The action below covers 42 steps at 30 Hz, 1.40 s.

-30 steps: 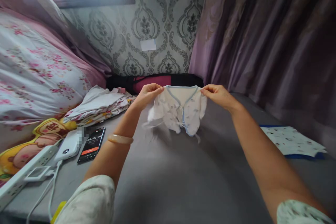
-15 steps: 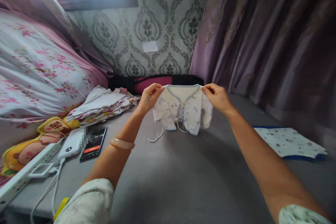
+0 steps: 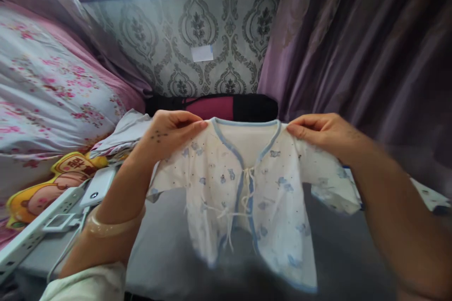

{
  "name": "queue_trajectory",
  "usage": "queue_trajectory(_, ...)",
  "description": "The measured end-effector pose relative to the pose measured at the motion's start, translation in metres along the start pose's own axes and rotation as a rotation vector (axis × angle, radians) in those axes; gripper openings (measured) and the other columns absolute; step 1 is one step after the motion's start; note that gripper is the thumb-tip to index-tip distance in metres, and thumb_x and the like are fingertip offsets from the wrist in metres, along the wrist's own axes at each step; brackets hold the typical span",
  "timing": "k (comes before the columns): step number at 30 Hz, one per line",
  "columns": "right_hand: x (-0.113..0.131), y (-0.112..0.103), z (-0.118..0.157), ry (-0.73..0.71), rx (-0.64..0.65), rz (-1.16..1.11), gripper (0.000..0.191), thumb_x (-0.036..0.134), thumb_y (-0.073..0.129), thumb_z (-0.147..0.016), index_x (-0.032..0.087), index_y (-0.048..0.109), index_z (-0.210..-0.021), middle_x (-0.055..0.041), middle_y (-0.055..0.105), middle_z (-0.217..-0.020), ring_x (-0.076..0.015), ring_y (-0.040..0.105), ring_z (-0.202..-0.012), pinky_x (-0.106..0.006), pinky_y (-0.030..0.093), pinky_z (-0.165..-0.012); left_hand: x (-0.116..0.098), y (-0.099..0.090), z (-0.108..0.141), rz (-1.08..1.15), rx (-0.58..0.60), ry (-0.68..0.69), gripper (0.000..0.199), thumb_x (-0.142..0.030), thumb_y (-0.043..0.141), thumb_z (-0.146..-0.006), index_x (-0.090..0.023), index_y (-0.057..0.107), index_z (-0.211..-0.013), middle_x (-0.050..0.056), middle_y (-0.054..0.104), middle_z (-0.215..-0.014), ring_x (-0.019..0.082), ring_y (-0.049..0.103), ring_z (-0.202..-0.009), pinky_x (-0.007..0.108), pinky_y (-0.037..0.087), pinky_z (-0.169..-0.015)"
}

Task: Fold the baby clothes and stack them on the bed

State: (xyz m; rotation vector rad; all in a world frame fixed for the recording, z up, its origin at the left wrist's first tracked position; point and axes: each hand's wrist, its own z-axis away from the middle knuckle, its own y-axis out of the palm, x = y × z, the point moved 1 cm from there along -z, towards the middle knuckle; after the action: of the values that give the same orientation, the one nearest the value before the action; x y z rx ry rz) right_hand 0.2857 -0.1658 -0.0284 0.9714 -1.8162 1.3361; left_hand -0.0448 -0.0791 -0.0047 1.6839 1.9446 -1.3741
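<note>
A small white baby shirt (image 3: 208, 174) with blue trim and a blue animal print hangs spread out in front of me. My left hand (image 3: 173, 131) pinches its left shoulder near the neckline. At the opposite shoulder, my right hand (image 3: 321, 131) grips the cloth between thumb and fingers. Thin white ties (image 3: 229, 214) dangle at the front, with a bow near the neck. The sleeves droop outward under my wrists, and the hem hangs above the grey bed sheet (image 3: 155, 244).
On the left are a power strip (image 3: 21, 240), a white power bank (image 3: 99, 188), a yellow plush cushion (image 3: 42, 193) and a pile of folded clothes (image 3: 123, 131). A black and magenta roll (image 3: 212, 106) lies along the wall. Another printed cloth (image 3: 427, 193) is partly hidden at right.
Both hands have drawn the shirt much closer to me and apart, so it appears larger and more spread. My left arm now covers the phone. The view has tilted slightly downward.
</note>
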Motion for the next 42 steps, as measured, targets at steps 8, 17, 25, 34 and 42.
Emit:
queue_trajectory(8,-0.132,0.07,-0.037,0.069,0.212,0.27,0.035,0.049,0.058,-0.079,0.016,0.07,-0.076,-0.0022,0.068,-0.069,-0.017,0.059,-0.065,-0.026,0.043,-0.058,0.158,0.097,0.002,-0.18,0.456,-0.235,0.042,-0.049,0.052,-0.078,-0.013,0.066,-0.064,-0.002,0.046,-0.052,0.01,0.039,-0.053,0.022,0.026,-0.047)
queue_trajectory(17,-0.176,0.087,-0.06,-0.057,0.277,0.752,0.031,0.036,0.037,-0.098,0.019,0.063,-0.097,-0.0084,0.067,-0.097,-0.019,0.061,-0.089,-0.026,0.04,-0.076,0.223,0.141,-0.012,-0.365,0.471,-0.206,0.038,-0.04,0.044,-0.085,-0.014,0.07,-0.078,0.002,0.058,-0.063,0.013,0.048,-0.059,0.023,0.031,-0.055)
queue_trajectory(25,-0.184,0.095,-0.096,-0.016,0.335,1.044,0.037,0.039,0.028,-0.102,0.02,0.058,-0.108,-0.0109,0.064,-0.112,-0.0237,0.062,-0.098,-0.031,0.041,-0.08,0.253,0.154,-0.042,-0.457,0.461,-0.186,0.039,-0.04,0.041,-0.088,-0.014,0.071,-0.085,0.006,0.066,-0.073,0.016,0.054,-0.065,0.025,0.033,-0.059)
queue_trajectory(34,-0.196,0.093,-0.131,-0.018,0.355,1.131,0.039,0.038,0.026,-0.102,0.018,0.057,-0.115,-0.0148,0.062,-0.118,-0.026,0.063,-0.1,-0.035,0.043,-0.082,0.257,0.169,-0.072,-0.535,0.439,-0.235,0.035,-0.039,0.043,-0.09,-0.016,0.069,-0.093,0.01,0.069,-0.088,0.022,0.06,-0.081,0.027,0.039,-0.067)
queue_trajectory(42,-0.209,0.077,-0.136,0.168,0.222,0.814,0.048,0.048,0.028,-0.099,0.017,0.065,-0.099,-0.0159,0.067,-0.109,-0.0269,0.062,-0.102,-0.034,0.044,-0.084,0.258,0.166,-0.074,-0.455,0.438,-0.408,0.045,-0.049,0.037,-0.092,-0.014,0.065,-0.091,0.015,0.068,-0.091,0.025,0.061,-0.089,0.031,0.042,-0.074)
